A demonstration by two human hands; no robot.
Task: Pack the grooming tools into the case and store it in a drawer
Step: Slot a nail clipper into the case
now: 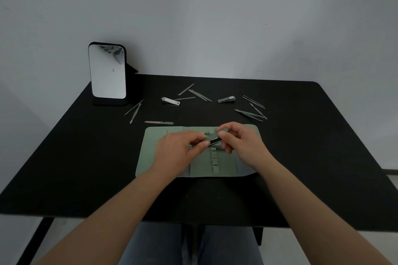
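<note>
Hands met over the open green case (pixel 163 157), which lay flat at the near middle of the black table (pixel 301 157) — presumably so its central row of loops faced up. Left hand (pixel 176 151) and right hand (pixel 241 146) both pinched a small metal clipper (pixel 215 141) just above those loops, apparently to thread it in. Remaining tools (pixel 251 107) lay scattered on the far side, well apart from the case. A standing mirror (pixel 107 71) occupied the far left corner. Plain grey wall behind — no drawer in view.
</note>
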